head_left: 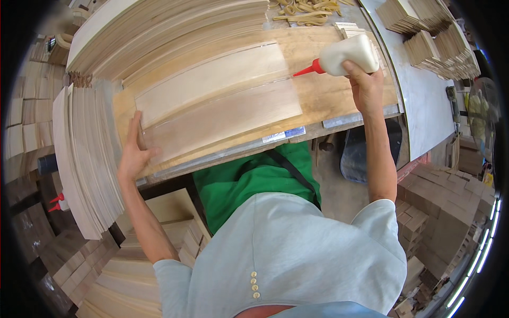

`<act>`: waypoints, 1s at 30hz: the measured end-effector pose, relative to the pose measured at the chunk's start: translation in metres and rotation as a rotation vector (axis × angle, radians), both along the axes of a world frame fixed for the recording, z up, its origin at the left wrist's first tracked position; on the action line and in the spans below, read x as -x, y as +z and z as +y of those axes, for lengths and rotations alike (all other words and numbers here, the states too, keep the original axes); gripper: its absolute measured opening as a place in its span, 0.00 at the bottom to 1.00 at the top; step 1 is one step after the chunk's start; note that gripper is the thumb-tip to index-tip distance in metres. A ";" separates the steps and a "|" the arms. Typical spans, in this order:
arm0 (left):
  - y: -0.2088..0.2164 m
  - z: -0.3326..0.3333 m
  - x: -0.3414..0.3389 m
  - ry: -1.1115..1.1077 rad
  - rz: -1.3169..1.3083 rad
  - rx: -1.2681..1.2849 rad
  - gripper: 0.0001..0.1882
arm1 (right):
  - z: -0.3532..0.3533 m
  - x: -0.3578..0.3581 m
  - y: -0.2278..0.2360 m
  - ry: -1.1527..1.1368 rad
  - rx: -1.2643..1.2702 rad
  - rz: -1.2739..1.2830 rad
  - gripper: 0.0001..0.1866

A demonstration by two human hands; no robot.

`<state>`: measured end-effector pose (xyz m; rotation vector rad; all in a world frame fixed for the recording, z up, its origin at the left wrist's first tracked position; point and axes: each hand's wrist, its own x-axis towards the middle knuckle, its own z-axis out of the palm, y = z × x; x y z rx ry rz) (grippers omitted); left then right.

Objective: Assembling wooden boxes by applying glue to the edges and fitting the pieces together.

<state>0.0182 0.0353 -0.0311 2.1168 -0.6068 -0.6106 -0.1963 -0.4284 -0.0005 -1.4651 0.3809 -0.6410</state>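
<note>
My right hand (366, 85) is wrapped round a white squeeze bottle (347, 55) with a red nozzle, held tilted on its side. The nozzle's tip points left, at the right end of the seam between two thin pale wood sheets. The far wood sheet (212, 79) and the near wood sheet (228, 119) lie side by side on a yellowish wooden board (339, 98). A thin glossy line runs along part of the seam. With fingers spread, my left hand (138, 151) rests against the left ends of the sheets.
A tall stack of thin wood sheets (169, 37) stands behind the board, and another stack (87, 159) at the left. Yellowish bands (307, 11) lie at the back. Bundled wood pieces (435, 47) sit on the pale table at right. A second red-tipped bottle (62, 202) is at far left.
</note>
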 end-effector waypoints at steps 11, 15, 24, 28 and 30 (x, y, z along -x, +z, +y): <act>0.020 -0.150 0.065 -0.486 -0.521 -0.347 0.61 | -0.002 -0.041 -0.058 -0.265 -0.490 -0.333 0.19; 0.010 -0.156 0.062 -0.520 -0.513 -0.357 0.62 | 0.000 -0.057 -0.061 -0.291 -0.498 -0.375 0.17; 0.007 -0.157 0.061 -0.519 -0.503 -0.355 0.62 | -0.004 -0.071 -0.071 -0.288 -0.442 -0.371 0.18; 0.004 -0.156 0.060 -0.517 -0.512 -0.357 0.62 | -0.001 -0.063 -0.071 -0.301 -0.443 -0.372 0.18; 0.005 -0.156 0.060 -0.511 -0.504 -0.362 0.61 | 0.002 -0.055 -0.069 -0.297 -0.449 -0.374 0.18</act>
